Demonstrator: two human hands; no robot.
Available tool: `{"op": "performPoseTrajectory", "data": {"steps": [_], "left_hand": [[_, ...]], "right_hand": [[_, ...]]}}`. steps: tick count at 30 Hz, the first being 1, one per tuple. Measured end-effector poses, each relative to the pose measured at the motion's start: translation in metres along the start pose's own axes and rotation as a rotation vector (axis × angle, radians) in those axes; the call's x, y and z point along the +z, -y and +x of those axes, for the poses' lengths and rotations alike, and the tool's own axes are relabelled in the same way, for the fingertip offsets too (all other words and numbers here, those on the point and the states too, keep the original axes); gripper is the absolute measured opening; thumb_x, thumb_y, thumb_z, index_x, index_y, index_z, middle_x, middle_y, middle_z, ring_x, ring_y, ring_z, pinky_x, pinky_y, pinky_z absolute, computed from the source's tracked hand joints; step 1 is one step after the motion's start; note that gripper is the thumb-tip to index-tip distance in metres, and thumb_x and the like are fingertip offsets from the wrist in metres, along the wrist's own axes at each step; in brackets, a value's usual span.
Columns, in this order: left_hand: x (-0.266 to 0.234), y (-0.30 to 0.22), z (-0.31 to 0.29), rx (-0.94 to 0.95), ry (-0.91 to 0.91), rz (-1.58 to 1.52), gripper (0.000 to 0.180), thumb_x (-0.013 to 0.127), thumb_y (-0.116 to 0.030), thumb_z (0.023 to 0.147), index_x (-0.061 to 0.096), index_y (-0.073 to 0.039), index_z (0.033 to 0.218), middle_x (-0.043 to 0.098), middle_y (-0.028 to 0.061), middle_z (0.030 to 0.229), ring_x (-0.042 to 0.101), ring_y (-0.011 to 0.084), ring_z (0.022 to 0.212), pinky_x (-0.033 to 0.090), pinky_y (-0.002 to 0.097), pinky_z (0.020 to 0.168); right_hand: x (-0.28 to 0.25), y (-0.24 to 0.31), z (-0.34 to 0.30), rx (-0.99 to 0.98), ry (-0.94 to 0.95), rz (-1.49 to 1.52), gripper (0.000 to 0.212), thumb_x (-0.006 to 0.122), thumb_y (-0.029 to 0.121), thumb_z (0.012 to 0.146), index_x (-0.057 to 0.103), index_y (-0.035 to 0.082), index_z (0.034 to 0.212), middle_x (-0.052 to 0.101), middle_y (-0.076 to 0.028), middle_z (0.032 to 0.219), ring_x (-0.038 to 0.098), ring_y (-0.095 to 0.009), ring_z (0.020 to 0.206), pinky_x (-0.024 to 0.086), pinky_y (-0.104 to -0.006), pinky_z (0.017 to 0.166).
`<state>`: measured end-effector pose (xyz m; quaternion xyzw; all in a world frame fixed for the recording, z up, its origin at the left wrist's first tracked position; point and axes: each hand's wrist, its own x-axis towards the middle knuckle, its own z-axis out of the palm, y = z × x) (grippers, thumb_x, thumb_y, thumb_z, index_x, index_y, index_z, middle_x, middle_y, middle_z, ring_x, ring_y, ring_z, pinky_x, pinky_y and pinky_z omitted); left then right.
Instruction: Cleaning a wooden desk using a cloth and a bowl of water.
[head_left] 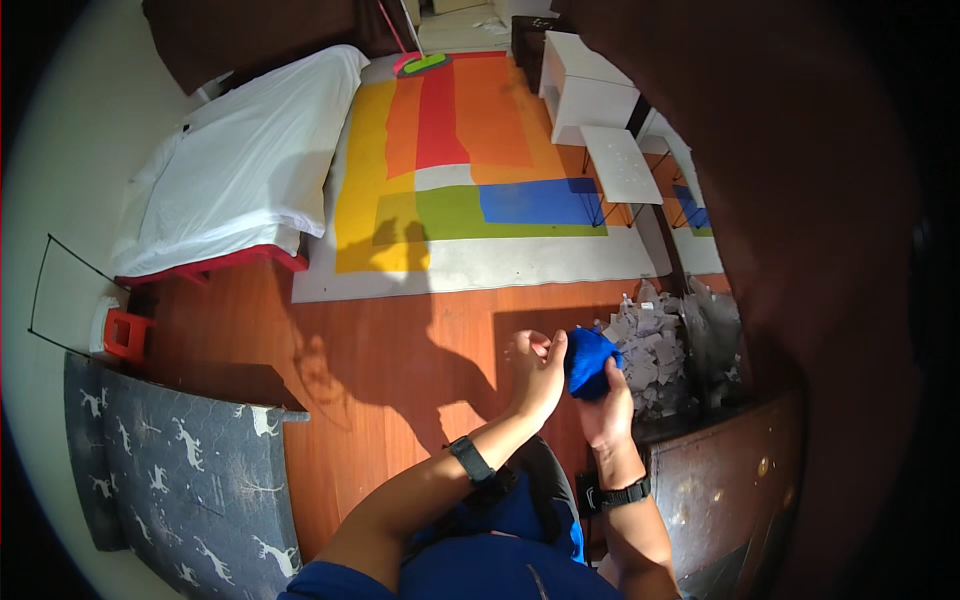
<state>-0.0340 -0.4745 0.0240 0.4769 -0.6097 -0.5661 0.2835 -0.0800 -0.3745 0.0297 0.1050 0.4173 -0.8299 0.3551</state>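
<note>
A crumpled bright blue cloth (590, 366) is bunched up in front of my body. My right hand (608, 412) grips it from below, the thumb lying over its near side. Just left of the cloth is my left hand (538, 378), bent at the wrist, its fingers loosely curled and the thumb apart from them. The thumb's edge is against or very close to the cloth; I cannot tell which. Nothing shows inside the left hand. Dark bands circle both wrists.
A heap of torn grey-white scraps (652, 345) lies right, beyond a brown cabinet (725, 480). A deer-patterned sofa (195, 470) stands left, near a red stool (127, 334). Farther off are a white-covered bed (240, 165), colourful rug (470, 255), small table (622, 165) and green mop (425, 65).
</note>
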Motion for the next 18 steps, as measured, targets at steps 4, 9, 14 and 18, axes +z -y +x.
{"op": "performPoseTrajectory", "data": {"steps": [4, 9, 14, 18], "left_hand": [[0.012, 0.004, 0.06, -0.246, 0.506, -0.198, 0.043, 0.043, -0.049, 0.096, 0.055, -0.008, 0.095, 0.05, -0.0024, 0.078, 0.048, 0.0068, 0.069, 0.04, 0.0237, 0.061], [0.067, -0.017, 0.129, -0.116, 0.538, -0.025, 0.048, 0.039, -0.045, 0.098, 0.058, -0.001, 0.095, 0.058, 0.0038, 0.087, 0.053, 0.0105, 0.081, 0.044, 0.0277, 0.071], [0.136, -0.042, 0.21, 0.118, 0.326, 0.226, 0.047, 0.042, -0.042, 0.097, 0.058, 0.0, 0.083, 0.06, 0.015, 0.077, 0.058, 0.0245, 0.075, 0.044, 0.0372, 0.067], [0.168, -0.038, 0.304, 0.009, 0.32, 0.058, 0.045, 0.045, -0.042, 0.096, 0.053, -0.003, 0.117, 0.05, 0.0166, 0.122, 0.048, 0.0311, 0.109, 0.035, 0.0375, 0.096]], "right_hand": [[0.043, -0.012, 0.053, 0.173, 0.127, -0.071, 0.037, 0.051, 0.034, 0.095, 0.051, 0.005, 0.119, 0.06, -0.006, 0.111, 0.059, -0.018, 0.1, 0.048, -0.0348, 0.088], [0.046, -0.001, 0.152, 0.116, -0.023, -0.142, 0.032, 0.058, 0.033, 0.091, 0.062, 0.001, 0.099, 0.063, -0.005, 0.088, 0.06, -0.013, 0.076, 0.049, -0.0275, 0.069], [0.073, 0.041, 0.25, 0.014, -0.207, -0.371, 0.035, 0.054, 0.031, 0.089, 0.063, -0.002, 0.08, 0.06, -0.005, 0.073, 0.051, -0.011, 0.062, 0.043, -0.0279, 0.058], [0.099, 0.087, 0.314, -0.02, -0.145, -0.188, 0.024, 0.058, 0.024, 0.087, 0.063, 0.0, 0.088, 0.062, -0.003, 0.078, 0.057, -0.013, 0.067, 0.047, -0.027, 0.063]]}}
